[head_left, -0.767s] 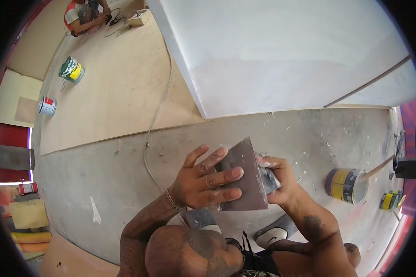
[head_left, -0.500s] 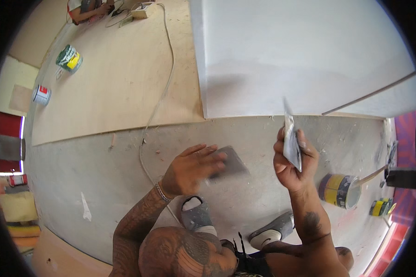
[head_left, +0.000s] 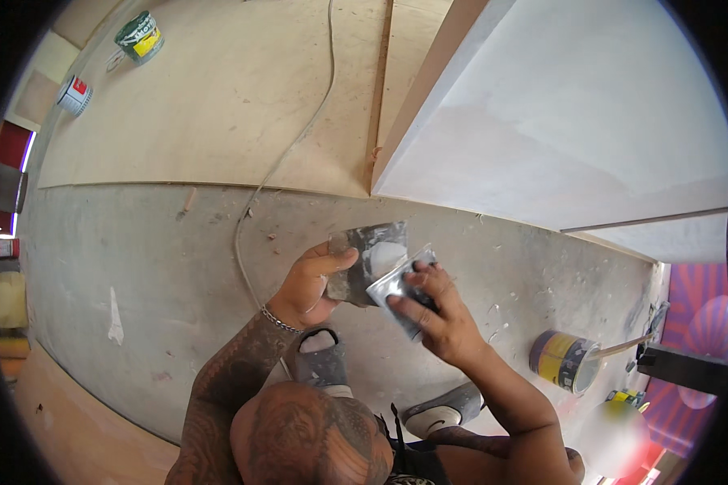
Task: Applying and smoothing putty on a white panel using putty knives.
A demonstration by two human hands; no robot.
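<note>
My left hand [head_left: 309, 281] grips a dark, flat plate [head_left: 349, 284] by its left edge, thumb on top. A dab of white paste [head_left: 386, 255] lies on the plate's face. In my right hand [head_left: 445, 319] is a shiny, flat metal scraper [head_left: 390, 288], fingers pressed along its face. The scraper's edge overlaps the plate's right side, close to the paste; whether they touch I cannot tell. Both tools are held above the grey floor [head_left: 178, 283], over my feet.
A large white panel [head_left: 607, 121] stands at the far right, beside plywood sheeting [head_left: 210, 113] crossed by a grey cable [head_left: 314, 121]. Right of my hands sits a yellow-and-dark tub [head_left: 552, 357] with a stick in it. A green tub [head_left: 140, 39] and a small can [head_left: 74, 99] stand far left.
My right hand has come down and left, bringing the scraper to the plate. My left hand, blurred before, is now steady with its plate tilted up. The view has shifted.
</note>
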